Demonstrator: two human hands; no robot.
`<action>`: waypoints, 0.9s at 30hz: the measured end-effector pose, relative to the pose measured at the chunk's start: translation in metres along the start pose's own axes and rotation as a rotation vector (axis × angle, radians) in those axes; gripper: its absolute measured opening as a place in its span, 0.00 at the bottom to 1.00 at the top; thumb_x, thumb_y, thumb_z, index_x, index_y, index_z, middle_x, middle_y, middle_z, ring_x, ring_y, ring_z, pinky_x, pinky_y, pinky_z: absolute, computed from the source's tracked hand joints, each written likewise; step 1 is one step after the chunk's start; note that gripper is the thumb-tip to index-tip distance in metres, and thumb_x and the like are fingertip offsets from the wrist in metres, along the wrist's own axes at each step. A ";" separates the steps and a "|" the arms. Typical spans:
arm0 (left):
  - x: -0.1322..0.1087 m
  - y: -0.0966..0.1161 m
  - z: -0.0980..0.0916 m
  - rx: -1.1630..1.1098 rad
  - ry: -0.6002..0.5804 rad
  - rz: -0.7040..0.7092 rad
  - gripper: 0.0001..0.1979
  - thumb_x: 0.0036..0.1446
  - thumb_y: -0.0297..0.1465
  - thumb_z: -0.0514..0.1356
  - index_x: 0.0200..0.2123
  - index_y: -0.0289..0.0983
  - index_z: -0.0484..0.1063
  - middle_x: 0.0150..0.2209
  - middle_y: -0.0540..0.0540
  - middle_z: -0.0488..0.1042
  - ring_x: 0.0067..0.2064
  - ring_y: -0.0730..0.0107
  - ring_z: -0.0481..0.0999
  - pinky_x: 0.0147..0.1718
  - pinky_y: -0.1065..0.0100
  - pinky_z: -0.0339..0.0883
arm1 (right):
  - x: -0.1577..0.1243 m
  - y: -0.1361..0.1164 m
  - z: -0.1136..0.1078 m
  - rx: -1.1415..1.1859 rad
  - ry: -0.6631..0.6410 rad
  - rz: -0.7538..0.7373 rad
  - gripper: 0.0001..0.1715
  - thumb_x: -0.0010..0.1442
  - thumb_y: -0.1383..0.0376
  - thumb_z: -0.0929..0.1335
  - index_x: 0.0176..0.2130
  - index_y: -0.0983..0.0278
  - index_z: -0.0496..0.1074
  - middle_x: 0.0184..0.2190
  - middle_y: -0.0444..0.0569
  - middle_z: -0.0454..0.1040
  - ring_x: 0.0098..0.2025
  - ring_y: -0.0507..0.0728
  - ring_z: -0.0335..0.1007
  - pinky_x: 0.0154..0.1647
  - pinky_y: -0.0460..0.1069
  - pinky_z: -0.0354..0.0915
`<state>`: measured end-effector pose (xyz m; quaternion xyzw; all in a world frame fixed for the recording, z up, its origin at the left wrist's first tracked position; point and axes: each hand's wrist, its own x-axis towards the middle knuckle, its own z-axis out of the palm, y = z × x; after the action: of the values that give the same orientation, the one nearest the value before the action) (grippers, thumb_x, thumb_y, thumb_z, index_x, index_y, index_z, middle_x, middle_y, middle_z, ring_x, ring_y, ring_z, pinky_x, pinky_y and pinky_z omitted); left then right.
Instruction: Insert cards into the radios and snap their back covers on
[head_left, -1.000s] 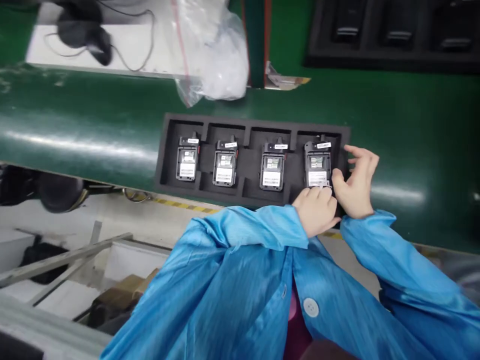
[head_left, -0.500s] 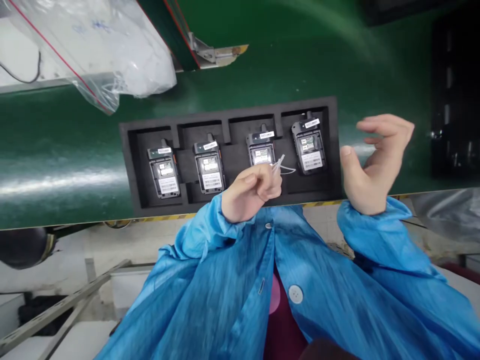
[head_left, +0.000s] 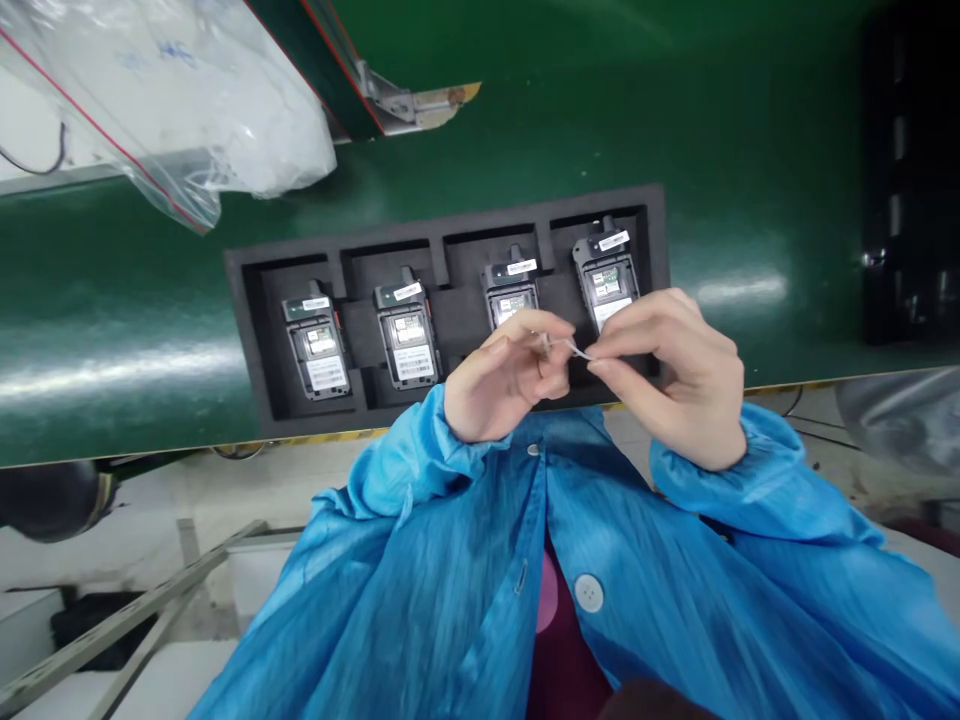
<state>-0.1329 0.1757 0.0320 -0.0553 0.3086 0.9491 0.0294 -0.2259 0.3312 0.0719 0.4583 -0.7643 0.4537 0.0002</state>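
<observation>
A thin white cord (head_left: 576, 349) runs between my two hands, in front of the foam tray. My left hand (head_left: 504, 385) has its fingers curled in around one end. With thumb and forefinger, my right hand (head_left: 679, 375) pinches the other end. Behind the hands, a handheld radio (head_left: 514, 290) is partly covered by my left fingers, and a radio (head_left: 606, 275) at the right by my right hand. Two more radios, one radio (head_left: 409, 335) in the middle and one radio (head_left: 319, 345) at the left, lie fully in view, with backs up, bare battery bays and white labels.
The black foam tray (head_left: 244, 330) with its compartments lies along the front edge of the green bench (head_left: 112, 270). A clear plastic bag (head_left: 247, 110) is at the back left, near a metal bracket (head_left: 420, 105). Dark equipment (head_left: 911, 190) stands at the right.
My right hand has come in from the right, where it was open, and now pinches the white cord. My left hand stays near the same spot, its fingers slightly more opened out.
</observation>
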 end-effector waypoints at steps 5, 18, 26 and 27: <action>0.004 -0.005 -0.003 -0.074 0.029 -0.091 0.20 0.58 0.47 0.58 0.49 0.45 0.72 0.44 0.47 0.70 0.28 0.79 0.63 0.26 0.72 0.61 | 0.001 -0.006 -0.018 -0.107 -0.131 -0.111 0.04 0.60 0.67 0.70 0.37 0.58 0.71 0.36 0.44 0.73 0.39 0.56 0.69 0.43 0.56 0.61; 0.012 0.066 0.009 0.759 0.178 0.063 0.16 0.66 0.37 0.53 0.32 0.38 0.77 0.28 0.48 0.68 0.29 0.73 0.67 0.30 0.67 0.61 | 0.039 0.053 -0.062 -0.345 -0.294 0.087 0.09 0.65 0.59 0.68 0.37 0.61 0.74 0.40 0.48 0.71 0.47 0.60 0.66 0.53 0.60 0.58; 0.049 0.038 -0.015 2.022 -0.311 0.523 0.17 0.61 0.31 0.54 0.49 0.38 0.78 0.37 0.39 0.70 0.41 0.55 0.70 0.40 0.53 0.67 | 0.043 0.101 -0.024 -0.470 -0.296 0.087 0.11 0.64 0.59 0.67 0.37 0.63 0.76 0.39 0.52 0.68 0.48 0.63 0.62 0.50 0.61 0.60; 0.052 0.033 -0.019 2.092 -0.324 0.544 0.18 0.62 0.32 0.54 0.52 0.39 0.76 0.39 0.38 0.70 0.42 0.54 0.71 0.39 0.53 0.67 | 0.043 0.103 -0.022 -0.474 -0.290 0.076 0.11 0.65 0.60 0.66 0.37 0.63 0.76 0.39 0.52 0.67 0.47 0.63 0.61 0.50 0.61 0.60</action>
<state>-0.1859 0.1388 0.0299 0.1928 0.9569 0.1882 -0.1087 -0.3325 0.3335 0.0311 0.4765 -0.8579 0.1915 -0.0188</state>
